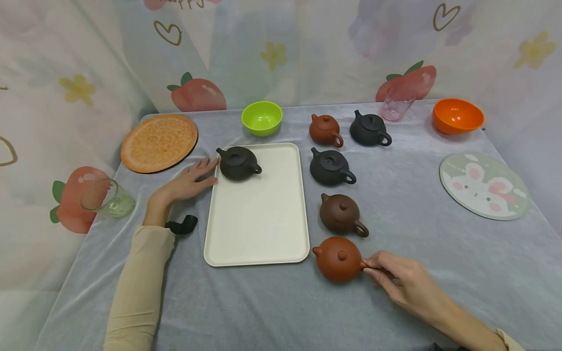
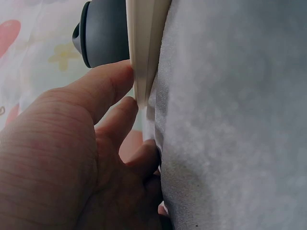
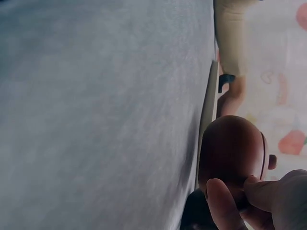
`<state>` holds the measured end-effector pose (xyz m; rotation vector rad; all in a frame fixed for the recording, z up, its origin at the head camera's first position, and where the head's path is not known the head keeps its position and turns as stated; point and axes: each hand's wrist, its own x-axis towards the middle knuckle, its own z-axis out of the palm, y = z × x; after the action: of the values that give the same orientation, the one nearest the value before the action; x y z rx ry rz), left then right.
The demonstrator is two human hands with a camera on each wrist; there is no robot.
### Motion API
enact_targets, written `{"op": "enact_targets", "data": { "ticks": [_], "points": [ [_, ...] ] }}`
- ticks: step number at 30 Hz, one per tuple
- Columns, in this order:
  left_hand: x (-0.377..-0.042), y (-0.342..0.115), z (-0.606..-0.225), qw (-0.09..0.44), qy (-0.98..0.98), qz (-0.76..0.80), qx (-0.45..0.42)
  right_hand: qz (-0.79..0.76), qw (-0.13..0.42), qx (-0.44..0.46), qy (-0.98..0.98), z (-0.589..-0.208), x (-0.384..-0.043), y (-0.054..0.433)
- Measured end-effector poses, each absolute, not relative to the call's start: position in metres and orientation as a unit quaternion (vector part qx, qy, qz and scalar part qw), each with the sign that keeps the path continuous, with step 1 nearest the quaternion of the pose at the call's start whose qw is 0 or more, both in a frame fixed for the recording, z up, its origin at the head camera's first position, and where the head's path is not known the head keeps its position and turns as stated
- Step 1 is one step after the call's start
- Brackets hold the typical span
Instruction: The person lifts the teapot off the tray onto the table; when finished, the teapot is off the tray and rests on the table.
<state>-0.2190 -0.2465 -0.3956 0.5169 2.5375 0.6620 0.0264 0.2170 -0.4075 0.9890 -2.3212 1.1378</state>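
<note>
Arrangement of teapots about a tray, as worked by two hands. The right hand point(image 1: 401, 280) pinches the handle of an orange-brown teapot point(image 1: 338, 261) between thumb and fingers; this teapot is at the near right corner of the cream tray point(image 1: 259, 219), its spout directed toward the rim. Whether its base touches the tabletop point(image 1: 254, 312) cannot be told. The left hand point(image 1: 189, 181) has its fingers extended and spread, the tips touching the left edge of the tray, as the left wrist view confirms. A squat black teapot point(image 1: 238, 163) rests in the far left corner of the tray, just beside those fingertips. To the right of the tray, in order of increasing distance from the person, stand a dark brown teapot point(image 1: 339, 213), a second black teapot point(image 1: 329, 167) and a small reddish teapot point(image 1: 324, 129), with a third black teapot point(image 1: 368, 129) to the right of the last. Along the far edge are a green bowl point(image 1: 262, 119), a pink glass point(image 1: 395, 108) and an orange bowl point(image 1: 456, 117); a rabbit-patterned mat point(image 1: 483, 187) lies at far right.
</note>
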Motion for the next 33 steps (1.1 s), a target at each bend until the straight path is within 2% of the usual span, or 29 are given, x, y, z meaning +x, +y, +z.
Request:
{"op": "enact_targets", "data": {
  "ticks": [6, 15, 33],
  "points": [
    [-0.220, -0.246, -0.395, 0.236, 0.925, 0.237, 0.179, 0.401, 0.196, 0.344, -0.826, -0.406, 0.030, 0.225],
    [-0.220, -0.247, -0.396, 0.241, 0.924, 0.236, 0.183, 0.385, 0.169, 0.319, -0.850, -0.411, 0.041, 0.246],
    [-0.220, -0.246, -0.396, 0.239, 0.922, 0.243, 0.183, 0.382, 0.175, 0.294, -0.859, -0.416, 0.052, 0.277]
  ]
}}
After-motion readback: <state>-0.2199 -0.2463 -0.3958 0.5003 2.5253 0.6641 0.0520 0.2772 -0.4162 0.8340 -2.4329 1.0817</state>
